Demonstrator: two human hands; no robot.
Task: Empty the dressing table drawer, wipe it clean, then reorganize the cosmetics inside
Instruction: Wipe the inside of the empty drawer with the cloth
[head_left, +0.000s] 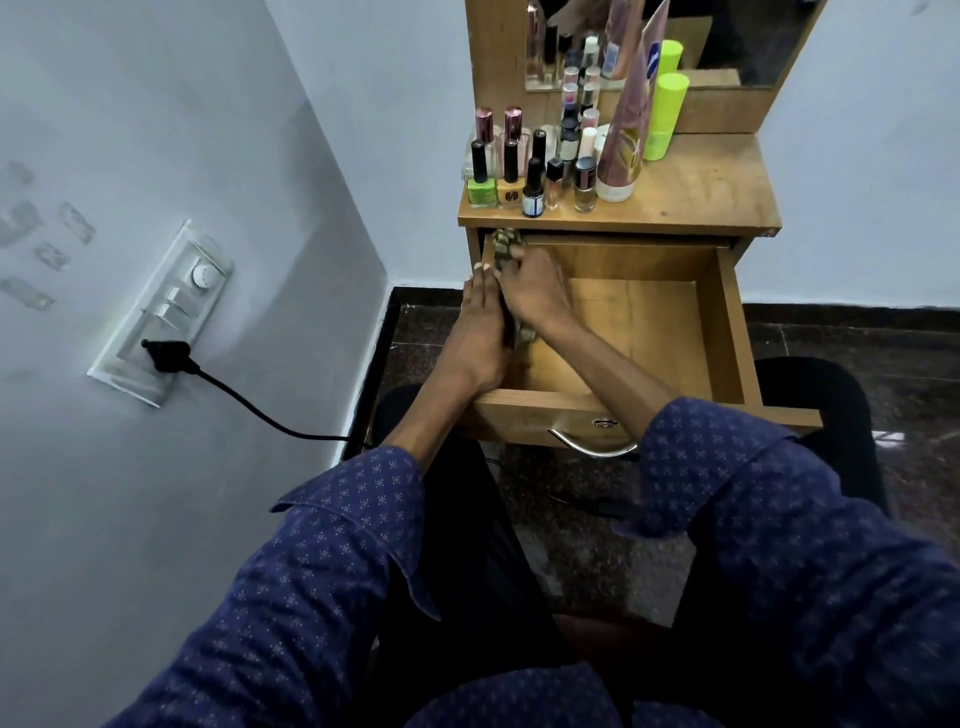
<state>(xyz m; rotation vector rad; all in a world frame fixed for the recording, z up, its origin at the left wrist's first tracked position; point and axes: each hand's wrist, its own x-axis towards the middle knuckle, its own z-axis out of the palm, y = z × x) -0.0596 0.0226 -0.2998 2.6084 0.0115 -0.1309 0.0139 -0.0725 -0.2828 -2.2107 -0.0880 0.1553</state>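
Observation:
The wooden drawer (722, 332) of the dressing table stands pulled out, and its visible bottom is bare. My right hand (530, 291) presses a patterned brown-green cloth (506, 247) against the inside of the drawer's left wall, fingers closed on it. My left hand (480, 327) lies flat along the outside of that same wall, fingers straight and together. Several cosmetics stand on the table top (701, 192): nail polish bottles (480, 171), a pink tube (623, 145) and a lime-green container (665, 114).
A mirror (727, 36) rises behind the table top. A metal handle (592, 447) hangs on the drawer front. On the left wall a switch panel (166, 312) holds a black plug (166, 356) with a cord running to the floor. A black seat lies under my legs.

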